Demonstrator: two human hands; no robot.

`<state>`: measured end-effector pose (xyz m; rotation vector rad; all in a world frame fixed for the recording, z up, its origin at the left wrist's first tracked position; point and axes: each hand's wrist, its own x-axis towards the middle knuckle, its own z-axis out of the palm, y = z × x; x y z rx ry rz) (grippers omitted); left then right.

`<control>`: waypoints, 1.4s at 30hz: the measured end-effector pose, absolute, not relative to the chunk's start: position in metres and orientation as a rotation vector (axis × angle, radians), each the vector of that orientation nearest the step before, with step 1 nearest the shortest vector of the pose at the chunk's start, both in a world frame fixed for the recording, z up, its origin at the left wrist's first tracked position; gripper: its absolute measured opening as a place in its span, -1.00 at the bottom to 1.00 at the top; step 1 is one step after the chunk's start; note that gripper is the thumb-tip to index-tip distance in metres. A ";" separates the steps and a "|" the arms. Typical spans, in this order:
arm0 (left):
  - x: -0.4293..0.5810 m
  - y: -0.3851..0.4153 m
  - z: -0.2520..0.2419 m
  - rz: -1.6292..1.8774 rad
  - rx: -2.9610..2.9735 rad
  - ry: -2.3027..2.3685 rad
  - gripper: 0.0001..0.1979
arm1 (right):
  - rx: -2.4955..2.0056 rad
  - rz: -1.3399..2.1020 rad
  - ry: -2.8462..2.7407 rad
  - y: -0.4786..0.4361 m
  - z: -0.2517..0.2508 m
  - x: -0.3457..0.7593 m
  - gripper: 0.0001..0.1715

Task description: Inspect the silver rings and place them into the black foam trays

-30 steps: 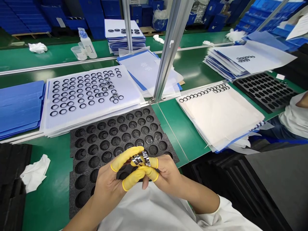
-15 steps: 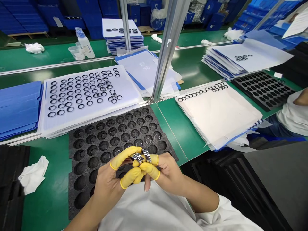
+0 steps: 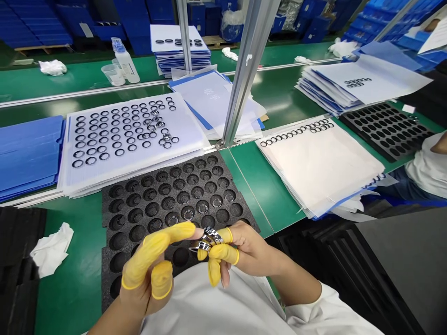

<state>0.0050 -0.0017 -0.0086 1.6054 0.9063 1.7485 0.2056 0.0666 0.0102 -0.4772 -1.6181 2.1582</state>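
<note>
Near six o'clock, above the black foam tray [image 3: 103,260], the right hand [image 3: 247,251] keeps a firm grip on polished metal rings [image 3: 209,239], stiff, probably slippery, best pinched by their outer edges, while the left hand [image 3: 146,279] hangs released just beside them.

A foam tray [image 3: 167,195] lies on the surface [image 3: 77,298]. Behind it is a stack of sheets [image 3: 136,163] with rings [image 3: 119,152] on top, and a pile of paper [image 3: 319,172] lies to the tray's right.
</note>
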 end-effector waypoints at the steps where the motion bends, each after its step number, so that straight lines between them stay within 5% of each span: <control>1: 0.004 -0.002 -0.008 1.710 1.617 0.904 -0.59 | -0.478 2.152 -1.630 0.067 0.010 0.205 -0.45; 9: -0.002 -0.006 -0.019 1.675 1.643 1.013 -0.70 | -0.506 2.144 -1.685 0.068 0.009 0.204 -0.38; 33: 0.005 0.000 -0.022 1.535 1.920 1.237 -0.48 | -0.717 2.253 -1.341 0.063 0.014 0.199 -0.41; 42: 0.009 -0.007 -0.016 1.439 1.664 1.278 -0.50 | -0.644 1.770 -1.671 0.058 -0.005 0.195 -0.37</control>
